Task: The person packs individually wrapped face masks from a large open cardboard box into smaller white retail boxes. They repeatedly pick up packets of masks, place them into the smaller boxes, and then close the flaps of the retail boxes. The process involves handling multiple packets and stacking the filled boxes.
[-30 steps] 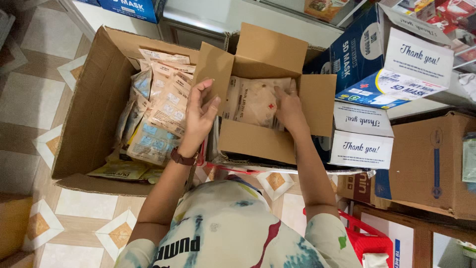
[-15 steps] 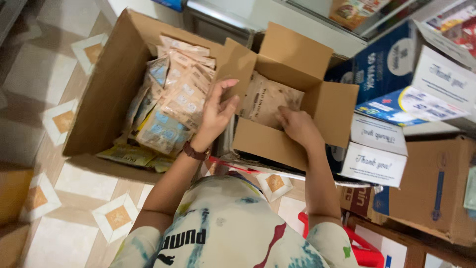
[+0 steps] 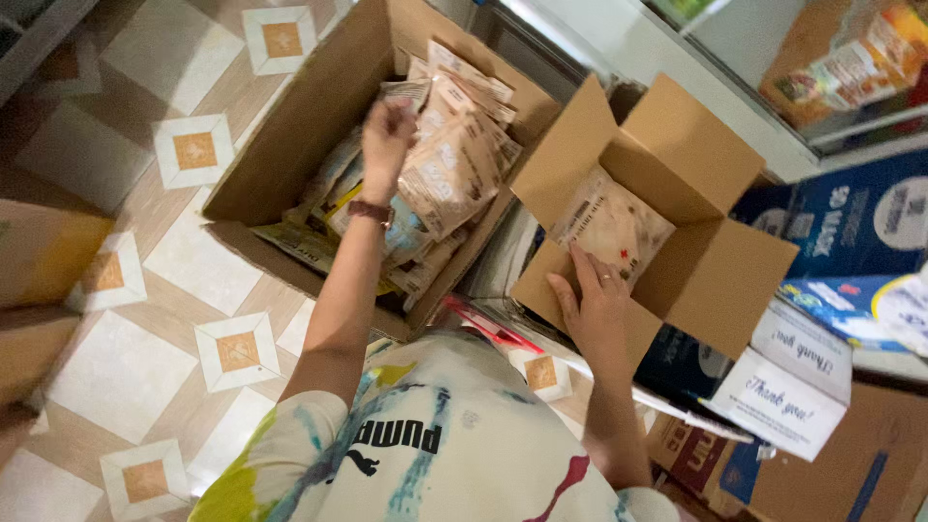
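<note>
Your left hand (image 3: 387, 130) seems pinched on a packet (image 3: 406, 92); your right hand (image 3: 592, 300), fingers spread, steadies the small box (image 3: 715, 280), which could tip.

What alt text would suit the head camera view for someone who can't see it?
A person's left hand reaches into a large cardboard box of tan packets, while the right hand rests on the near wall of a smaller open box holding one packet.

Beige packet (image 3: 611, 224) flat in small carton (image 3: 735, 280); more packets (image 3: 449, 164) heaped in big carton (image 3: 290, 145).
</note>
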